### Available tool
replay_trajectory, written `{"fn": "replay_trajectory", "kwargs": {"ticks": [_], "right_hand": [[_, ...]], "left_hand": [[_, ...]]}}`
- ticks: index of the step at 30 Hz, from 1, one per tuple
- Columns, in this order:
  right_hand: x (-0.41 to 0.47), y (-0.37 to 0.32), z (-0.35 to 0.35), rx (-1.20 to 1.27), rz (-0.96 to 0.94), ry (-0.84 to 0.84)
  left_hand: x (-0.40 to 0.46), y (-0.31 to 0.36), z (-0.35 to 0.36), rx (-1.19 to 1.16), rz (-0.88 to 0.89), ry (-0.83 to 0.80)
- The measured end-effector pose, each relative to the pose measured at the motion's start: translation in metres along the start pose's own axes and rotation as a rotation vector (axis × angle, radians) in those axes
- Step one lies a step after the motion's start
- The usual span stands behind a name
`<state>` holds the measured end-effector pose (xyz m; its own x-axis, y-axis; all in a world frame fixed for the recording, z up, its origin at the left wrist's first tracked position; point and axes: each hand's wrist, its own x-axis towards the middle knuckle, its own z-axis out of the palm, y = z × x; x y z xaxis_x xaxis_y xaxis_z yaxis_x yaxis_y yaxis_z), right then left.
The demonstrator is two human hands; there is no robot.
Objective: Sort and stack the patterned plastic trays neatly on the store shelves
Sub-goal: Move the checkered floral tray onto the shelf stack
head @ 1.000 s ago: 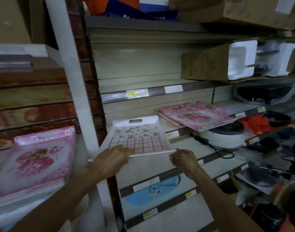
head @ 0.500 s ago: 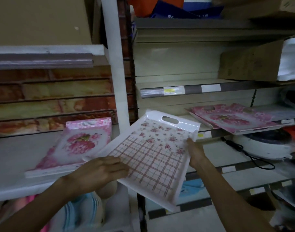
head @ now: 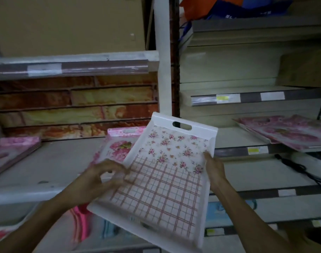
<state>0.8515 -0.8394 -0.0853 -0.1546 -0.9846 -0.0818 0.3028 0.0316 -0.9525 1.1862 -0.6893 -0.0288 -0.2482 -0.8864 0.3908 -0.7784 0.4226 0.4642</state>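
Note:
A white tray [head: 167,172] with small flowers and a red grid pattern hangs tilted in front of the shelves, handle slot at its far end. My right hand [head: 214,168] grips its right rim. My left hand [head: 101,178], blurred, has its fingers curled at the tray's left rim. Behind the tray, a pink rose tray [head: 119,145] lies on the left shelf [head: 52,167]. A pink stack [head: 13,152] sits at that shelf's far left. More pink trays [head: 291,132] lie on the right shelf.
A white upright post [head: 162,70] divides the left and right shelf bays. A black cable [head: 292,167] runs across the lower right shelf. Blue and pink goods [head: 83,225] fill the shelves below. A cardboard box [head: 305,68] stands at upper right.
The white tray has come off the right-hand shelf and moved left and toward me, turning at an angle. The view has swung left toward the left shelf.

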Motion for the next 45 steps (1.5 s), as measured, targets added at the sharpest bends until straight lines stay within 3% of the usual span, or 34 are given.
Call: {"fn": "replay_trajectory", "kwargs": {"ticks": [4,8,17,29,36,45], "right_hand": [[-0.005,0.007,0.037,-0.018,-0.025,-0.104],[-0.007,0.004,0.078,-0.063,-0.06,-0.173],[-0.001,-0.004,0.151,-0.08,-0.06,-0.291],[0.019,0.018,0.195,-0.344,-0.186,-0.369],[0.039,0.034,0.208,-0.521,-0.235,-0.319],[0.057,0.068,0.204,-0.646,-0.1,-0.281]], "left_hand": [[0.004,-0.026,-0.007,-0.106,-0.331,0.319],[-0.005,-0.043,-0.008,-0.296,-0.585,0.191],[-0.011,-0.094,-0.033,-0.476,-0.529,0.319],[0.072,-0.164,-0.054,-0.53,-0.623,0.529],[0.094,-0.206,-0.043,-0.557,-0.633,0.406],[0.1,-0.236,-0.013,-0.348,-0.638,0.351]]}}
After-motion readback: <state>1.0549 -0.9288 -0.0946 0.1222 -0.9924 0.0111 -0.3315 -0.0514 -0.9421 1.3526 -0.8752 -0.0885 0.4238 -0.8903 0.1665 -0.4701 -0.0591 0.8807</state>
